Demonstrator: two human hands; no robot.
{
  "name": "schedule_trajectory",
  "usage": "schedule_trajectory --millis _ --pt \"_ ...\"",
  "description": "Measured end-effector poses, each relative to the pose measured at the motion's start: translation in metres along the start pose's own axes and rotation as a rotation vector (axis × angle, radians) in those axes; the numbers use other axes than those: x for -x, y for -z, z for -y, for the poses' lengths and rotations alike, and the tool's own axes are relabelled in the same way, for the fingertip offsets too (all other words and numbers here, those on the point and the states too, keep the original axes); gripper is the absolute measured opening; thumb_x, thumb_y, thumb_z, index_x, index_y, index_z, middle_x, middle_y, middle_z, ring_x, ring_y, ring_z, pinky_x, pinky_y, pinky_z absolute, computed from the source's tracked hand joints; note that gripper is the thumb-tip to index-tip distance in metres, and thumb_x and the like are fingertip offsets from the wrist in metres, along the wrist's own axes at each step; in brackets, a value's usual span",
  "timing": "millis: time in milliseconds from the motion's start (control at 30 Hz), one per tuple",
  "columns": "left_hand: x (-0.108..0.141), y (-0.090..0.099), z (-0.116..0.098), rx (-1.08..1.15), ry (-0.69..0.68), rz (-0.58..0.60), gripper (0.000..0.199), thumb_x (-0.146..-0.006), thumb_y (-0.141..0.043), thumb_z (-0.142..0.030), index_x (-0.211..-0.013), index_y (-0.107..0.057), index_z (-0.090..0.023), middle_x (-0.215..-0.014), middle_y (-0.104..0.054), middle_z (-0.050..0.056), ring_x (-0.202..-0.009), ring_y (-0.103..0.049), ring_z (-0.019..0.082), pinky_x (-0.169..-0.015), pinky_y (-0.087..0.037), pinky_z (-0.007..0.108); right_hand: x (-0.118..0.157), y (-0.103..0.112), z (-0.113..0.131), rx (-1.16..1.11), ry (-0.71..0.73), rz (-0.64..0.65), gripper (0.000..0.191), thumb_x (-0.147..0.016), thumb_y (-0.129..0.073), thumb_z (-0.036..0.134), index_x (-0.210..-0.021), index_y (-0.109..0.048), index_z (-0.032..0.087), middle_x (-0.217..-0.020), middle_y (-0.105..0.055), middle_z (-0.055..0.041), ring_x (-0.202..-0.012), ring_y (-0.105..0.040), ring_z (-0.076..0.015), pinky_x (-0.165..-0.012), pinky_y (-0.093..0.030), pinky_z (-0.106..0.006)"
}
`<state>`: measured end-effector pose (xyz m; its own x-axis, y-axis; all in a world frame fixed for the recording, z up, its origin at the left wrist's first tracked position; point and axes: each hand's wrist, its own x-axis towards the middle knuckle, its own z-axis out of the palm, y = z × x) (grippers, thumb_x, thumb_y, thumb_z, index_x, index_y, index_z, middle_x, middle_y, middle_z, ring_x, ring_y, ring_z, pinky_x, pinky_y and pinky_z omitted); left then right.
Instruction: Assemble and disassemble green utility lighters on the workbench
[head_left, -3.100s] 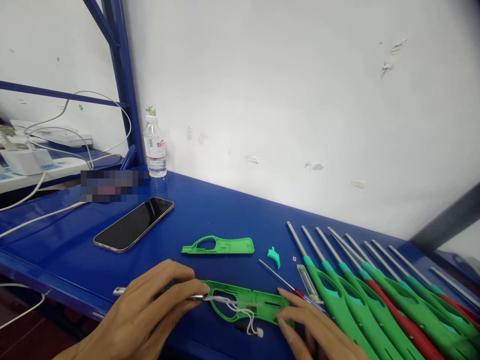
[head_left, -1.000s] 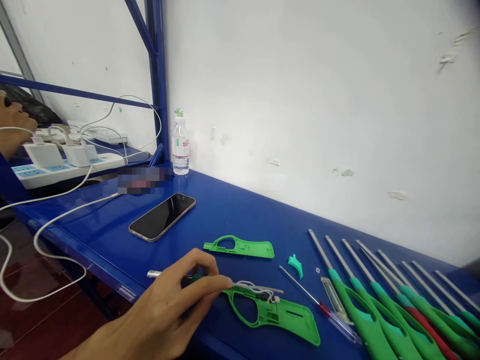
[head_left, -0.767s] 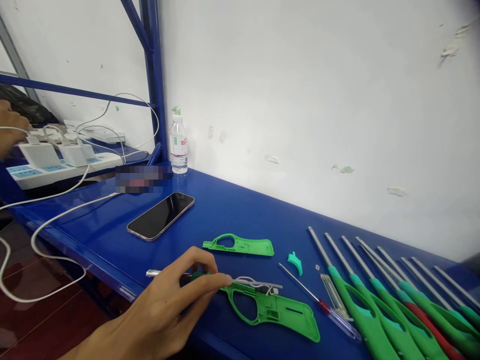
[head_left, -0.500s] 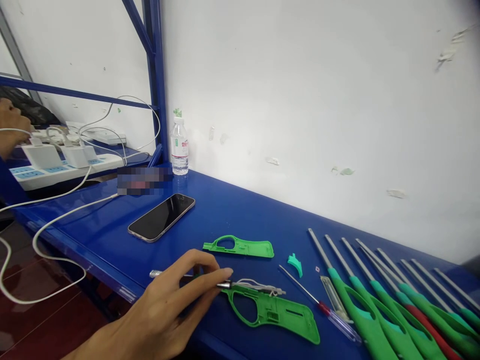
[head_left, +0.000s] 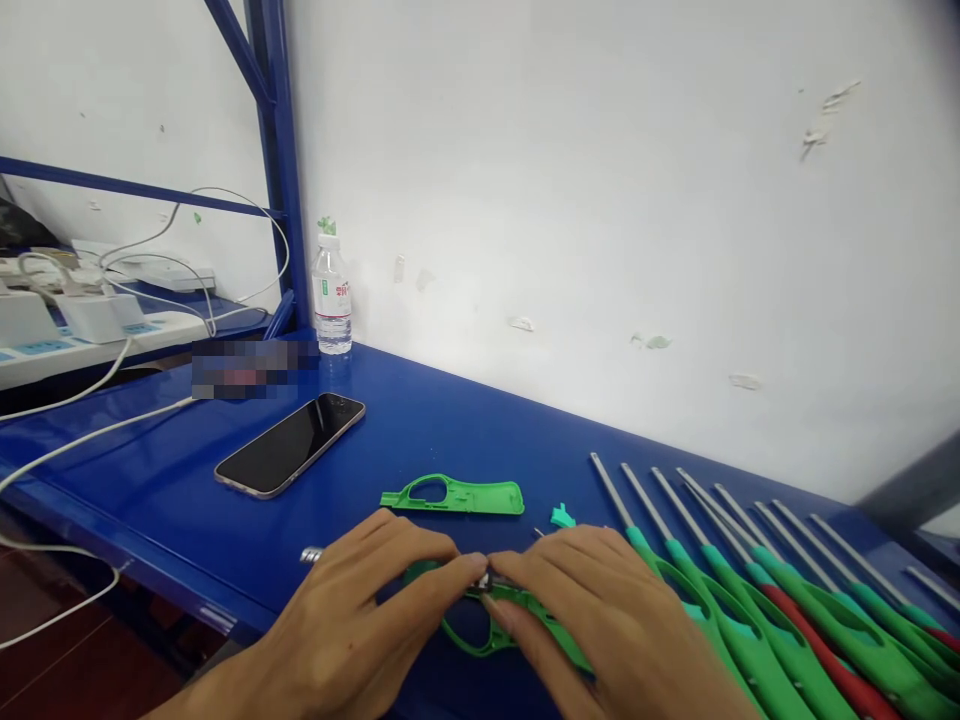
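My left hand (head_left: 375, 610) is closed around the slim metal lighter tube (head_left: 310, 554), whose slotted end sticks out to the left. Fingertips of my right hand (head_left: 592, 610) meet those of the left at a small dark and shiny part, pinched closed; exactly what the right holds is hidden. Beneath both hands lies an open green lighter casing half (head_left: 480, 645), partly covered. Its matching casing half (head_left: 487, 497) rests behind the hands, hollow side up. A turquoise trigger (head_left: 562, 515) is just beyond my right hand.
Several long-nosed lighters (head_left: 757, 610), green with one or more red, lie in a row at the right. A phone (head_left: 292, 445) and a water bottle (head_left: 332, 295) stand or lie at the back left. Chargers and a power strip (head_left: 150, 335) are beyond the blue table's left side.
My right hand has come in from out of view and now touches the part by my left fingertips, hiding the casing, wires and screwdriver. The view has shifted slightly right.
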<state>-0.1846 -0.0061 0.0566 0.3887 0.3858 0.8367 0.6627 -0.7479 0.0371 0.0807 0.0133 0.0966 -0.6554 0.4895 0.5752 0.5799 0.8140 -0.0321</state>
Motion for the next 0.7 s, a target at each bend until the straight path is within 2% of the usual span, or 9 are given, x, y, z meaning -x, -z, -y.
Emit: schedule_trajectory --millis 100,233,500,700 --pt "0.0019 -0.0014 0.0021 0.064 -0.004 -0.022 0.028 -0.126 -0.055 -0.010 -0.139 -0.078 -0.018 -0.114 -0.081 0.004 -0.105 -0.076 0.011 -0.098 -0.061 0.023 -0.0001 0.0023 0.0007 0.015 0.019 0.025 0.028 -0.128 -0.049 0.019 -0.119 -0.072 0.030 -0.095 -0.081 0.0065 -0.085 -0.080 -0.0183 -0.088 -0.056 -0.035" --pt "0.0001 0.0003 0.0020 0.117 -0.011 0.009 0.031 -0.127 -0.050 -0.009 -0.136 -0.079 -0.017 -0.111 -0.079 0.004 -0.096 -0.074 0.011 -0.087 -0.059 0.023 -0.0011 0.0056 -0.0011 0.039 0.063 0.039 0.036 -0.128 -0.043 0.016 -0.109 -0.070 0.029 -0.084 -0.074 0.0071 -0.075 -0.074 -0.0178 -0.079 -0.051 -0.035" --pt "0.0040 -0.0020 0.0024 0.175 0.030 0.010 0.029 -0.125 -0.054 -0.007 -0.141 -0.077 -0.016 -0.115 -0.075 0.004 -0.101 -0.071 0.011 -0.093 -0.059 0.019 0.0000 0.0089 -0.0010 0.040 0.027 0.061 0.034 -0.131 -0.043 0.021 -0.108 -0.066 0.030 -0.081 -0.069 0.0088 -0.071 -0.070 -0.0168 -0.077 -0.047 -0.035" --pt "0.0016 -0.0007 0.0042 0.140 0.000 0.015 0.031 -0.126 -0.051 -0.009 -0.141 -0.078 -0.017 -0.114 -0.077 0.003 -0.100 -0.072 0.010 -0.090 -0.059 0.020 -0.0011 0.0073 0.0010 0.076 0.043 0.075 0.030 -0.121 -0.050 0.008 -0.108 -0.066 0.029 -0.082 -0.069 0.0090 -0.071 -0.069 -0.0163 -0.077 -0.047 -0.033"
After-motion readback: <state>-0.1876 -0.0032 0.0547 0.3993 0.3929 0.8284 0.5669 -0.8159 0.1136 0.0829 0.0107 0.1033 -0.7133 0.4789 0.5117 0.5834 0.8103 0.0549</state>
